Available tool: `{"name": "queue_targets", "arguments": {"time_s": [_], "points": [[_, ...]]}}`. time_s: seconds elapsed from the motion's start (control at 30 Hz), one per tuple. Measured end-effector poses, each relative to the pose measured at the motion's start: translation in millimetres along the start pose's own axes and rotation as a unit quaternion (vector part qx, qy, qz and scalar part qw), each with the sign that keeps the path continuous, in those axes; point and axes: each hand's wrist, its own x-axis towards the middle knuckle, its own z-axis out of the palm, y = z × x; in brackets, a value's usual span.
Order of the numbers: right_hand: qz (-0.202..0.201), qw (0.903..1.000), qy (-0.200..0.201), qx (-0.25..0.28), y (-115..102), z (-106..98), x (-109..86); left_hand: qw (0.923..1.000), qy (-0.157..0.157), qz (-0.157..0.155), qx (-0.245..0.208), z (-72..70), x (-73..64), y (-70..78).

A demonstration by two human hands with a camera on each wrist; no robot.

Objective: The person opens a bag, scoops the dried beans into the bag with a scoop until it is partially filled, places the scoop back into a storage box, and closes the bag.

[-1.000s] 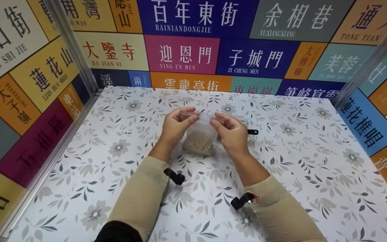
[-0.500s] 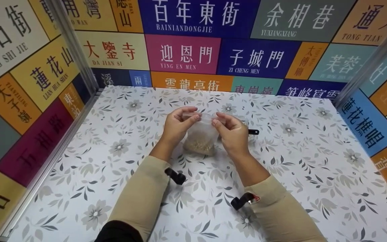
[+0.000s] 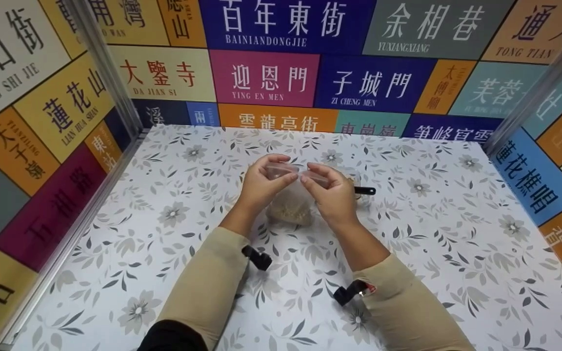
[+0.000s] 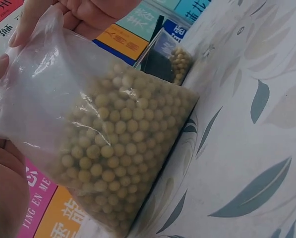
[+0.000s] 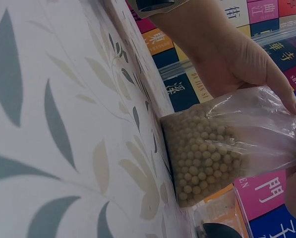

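A clear zip bag (image 3: 289, 210) of round, pale yellow beans stands upright on the table, its upper part above the beans slack and creased. My left hand (image 3: 261, 183) pinches the left side of its mouth between thumb and fingers. On the opposite side my right hand (image 3: 333, 196) pinches the mouth the same way, the two thumb tips close together. The left wrist view shows the beans (image 4: 123, 134) filling the lower part of the bag. My right hand hides part of a clear box (image 3: 366, 202) behind it.
A black handle (image 3: 366, 190) sticks out to the right from the clear box. In the left wrist view, that box (image 4: 160, 44) holds more beans and a dark utensil. Walls with colourful sign panels (image 3: 266, 78) border the flower-patterned table (image 3: 188, 273).
Both hands have drawn nearer to each other along the bag's mouth, the thumbs almost meeting now. The bag of beans stays in the same place.
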Motion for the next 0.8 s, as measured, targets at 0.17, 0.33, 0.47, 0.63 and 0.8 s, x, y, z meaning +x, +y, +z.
{"name": "queue_targets", "arguments": {"time_s": [0.17,0.33,0.47,0.63,0.8], "points": [[-0.005,0.9999,0.004,0.008,0.4,1.8,0.6,0.9999,-0.006,0.009,-0.012,2.9,-0.7,0.4],[-0.006,0.9999,0.006,0.008,-0.7,2.5,0.0,0.9999,-0.001,0.014,-0.008,3.3,-1.0,0.0],[-0.006,1.0,0.006,0.002,-2.2,2.2,-1.0,0.9998,-0.004,0.017,-0.007,3.9,-0.9,0.1],[-0.004,0.9998,0.013,0.016,-2.7,2.1,-0.4,0.9998,-0.008,0.016,-0.005,3.8,-1.0,1.8],[0.002,0.9997,0.013,0.019,-1.8,-0.3,2.2,0.9999,0.009,0.01,0.005,-0.3,0.1,0.3]]}}
